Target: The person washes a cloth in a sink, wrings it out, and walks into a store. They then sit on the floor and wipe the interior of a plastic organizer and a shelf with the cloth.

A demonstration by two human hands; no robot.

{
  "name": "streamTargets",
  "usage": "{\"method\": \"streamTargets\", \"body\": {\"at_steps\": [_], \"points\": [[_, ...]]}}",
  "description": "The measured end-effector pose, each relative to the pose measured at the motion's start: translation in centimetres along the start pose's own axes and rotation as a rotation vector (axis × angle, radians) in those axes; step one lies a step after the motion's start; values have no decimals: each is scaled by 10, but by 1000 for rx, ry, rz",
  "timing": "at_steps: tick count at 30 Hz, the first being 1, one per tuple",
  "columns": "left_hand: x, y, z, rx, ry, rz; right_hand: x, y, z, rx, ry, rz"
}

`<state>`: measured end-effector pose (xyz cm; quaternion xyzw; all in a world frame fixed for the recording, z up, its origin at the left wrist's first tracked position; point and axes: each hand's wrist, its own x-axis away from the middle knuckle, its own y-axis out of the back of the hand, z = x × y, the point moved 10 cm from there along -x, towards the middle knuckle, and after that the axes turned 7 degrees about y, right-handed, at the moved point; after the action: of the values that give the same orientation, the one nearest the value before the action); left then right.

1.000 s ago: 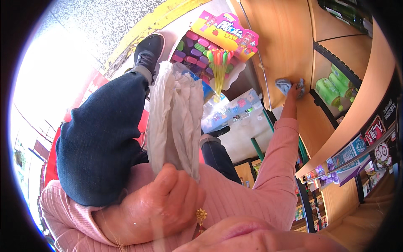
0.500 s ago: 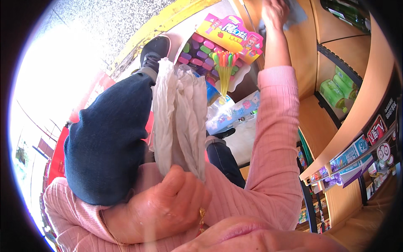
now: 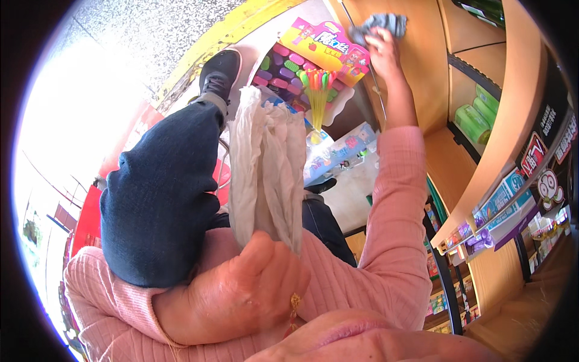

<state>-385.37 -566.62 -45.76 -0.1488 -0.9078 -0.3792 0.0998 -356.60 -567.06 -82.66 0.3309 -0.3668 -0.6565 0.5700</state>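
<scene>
My left hand [image 3: 241,289] is closed in a fist in front of my body, gripping a crumpled whitish cloth [image 3: 265,175] whose folds stand up above the fingers. Farther off, at the upper right, my right hand [image 3: 384,51] holds a grey-blue rag [image 3: 386,27] against the light wooden panel [image 3: 422,78] of a cabinet. Just left of that wrist stands a display box [image 3: 322,51] with a yellow and pink header, filled with colourful small packs. In front of it is a bunch of balloons [image 3: 318,90] on yellow-green stems.
Wooden shelves at the right hold green packages [image 3: 476,117] and, nearer, a rack of small boxed goods [image 3: 500,202]. A pale blue printed box [image 3: 341,154] lies beyond my knees. My shoe [image 3: 220,72] rests near a yellow-painted kerb [image 3: 241,24]. Something red stands at the left.
My right hand with the rag has shifted slightly left and down on the wooden panel, showing more of the rag. The left hand keeps the whitish cloth and has shifted slightly.
</scene>
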Motion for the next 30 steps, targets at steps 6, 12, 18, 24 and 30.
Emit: {"method": "streamTargets", "body": {"at_steps": [6, 12, 18, 24, 30], "points": [[5, 1, 2, 59, -2, -5, 132, 38, -44, -173, -186, 57], [6, -2, 5, 49, 3, -12, 127, 60, -63, 50, -277, -45], [-1, -1, 9, 0, -1, -48, -13, 42, -7, 154, -146, -284], [-10, 1, 8, 22, 51, -61, -112, 9, 9, 430, -351, -86], [-12, -4, 4, 7, 63, -55, -145, -21, 91, 439, -197, 394]]}}
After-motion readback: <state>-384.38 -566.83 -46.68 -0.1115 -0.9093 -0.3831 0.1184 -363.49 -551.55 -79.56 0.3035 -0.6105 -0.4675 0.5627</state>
